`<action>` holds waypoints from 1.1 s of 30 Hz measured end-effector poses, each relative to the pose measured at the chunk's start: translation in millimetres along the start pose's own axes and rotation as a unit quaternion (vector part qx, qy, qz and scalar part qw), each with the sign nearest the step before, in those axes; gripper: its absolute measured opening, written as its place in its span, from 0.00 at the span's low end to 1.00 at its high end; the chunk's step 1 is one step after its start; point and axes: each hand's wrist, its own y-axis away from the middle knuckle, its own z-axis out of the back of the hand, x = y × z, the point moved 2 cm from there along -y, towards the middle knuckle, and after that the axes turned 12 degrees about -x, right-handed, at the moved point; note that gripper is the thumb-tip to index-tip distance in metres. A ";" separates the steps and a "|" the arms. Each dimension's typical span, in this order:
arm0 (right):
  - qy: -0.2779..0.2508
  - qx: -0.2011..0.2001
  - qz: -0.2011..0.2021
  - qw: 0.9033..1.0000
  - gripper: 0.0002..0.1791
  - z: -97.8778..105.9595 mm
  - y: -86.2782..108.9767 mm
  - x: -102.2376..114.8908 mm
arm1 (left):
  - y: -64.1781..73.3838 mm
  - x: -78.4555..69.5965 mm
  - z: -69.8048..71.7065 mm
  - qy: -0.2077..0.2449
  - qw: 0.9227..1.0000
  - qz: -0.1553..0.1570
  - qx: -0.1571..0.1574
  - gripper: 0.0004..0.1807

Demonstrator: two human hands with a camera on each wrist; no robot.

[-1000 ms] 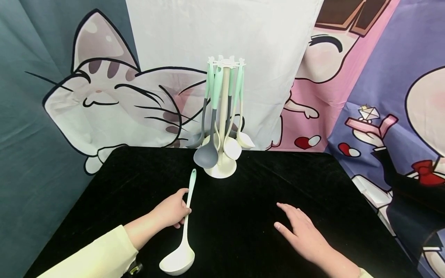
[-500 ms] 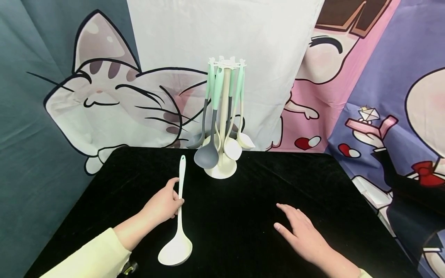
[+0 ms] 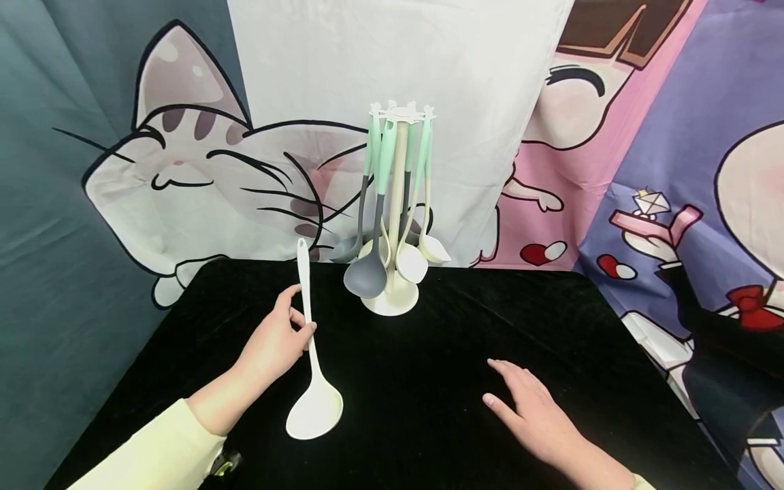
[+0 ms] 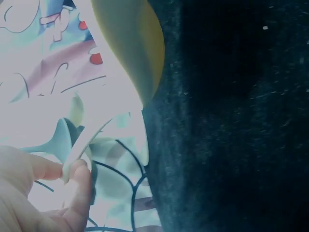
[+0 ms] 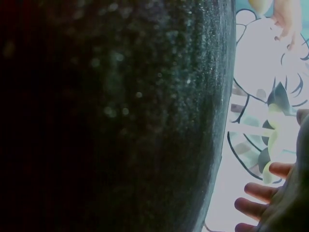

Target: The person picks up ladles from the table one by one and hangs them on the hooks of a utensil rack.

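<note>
In the head view my left hand (image 3: 273, 344) pinches the handle of a white ladle (image 3: 315, 410) between thumb and fingers. The ladle stands steeply, its bowl low and its pale handle end up, left of the utensil rack. Thumb and fingertips meet on the ladle's stem in the left wrist view, where the bowl (image 4: 130, 43) looms large at the top. My right hand (image 3: 535, 412) hovers over or rests on the black table at the right, fingers extended, holding nothing; which of the two I cannot tell.
A cream rack (image 3: 389, 299) with several hanging utensils stands at the back centre of the black table (image 3: 490, 313). Among them are a grey ladle (image 3: 365, 273) and a white spoon (image 3: 411, 263), with mint handles. A printed cloth (image 3: 465, 68) hangs behind.
My left hand has lifted the ladle and carried it forward, tipping its handle end leftward. The right hand keeps its place.
</note>
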 end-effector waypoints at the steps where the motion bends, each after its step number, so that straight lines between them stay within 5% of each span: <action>1: 0.000 0.000 0.001 1.000 0.33 -0.1 -0.1 -0.1 | -0.7 -1.4 1.8 0.002 1.000 -0.005 -0.010 0.40; 18: 0.001 0.003 0.003 1.000 0.33 -1.9 -2.4 2.3 | -20.4 -61.1 35.8 0.060 0.985 -0.095 -0.127 0.38; 33: 0.002 0.004 -0.002 1.000 0.33 -1.5 -1.6 4.5 | -39.0 -126.7 20.4 0.090 0.978 -0.154 -0.110 0.37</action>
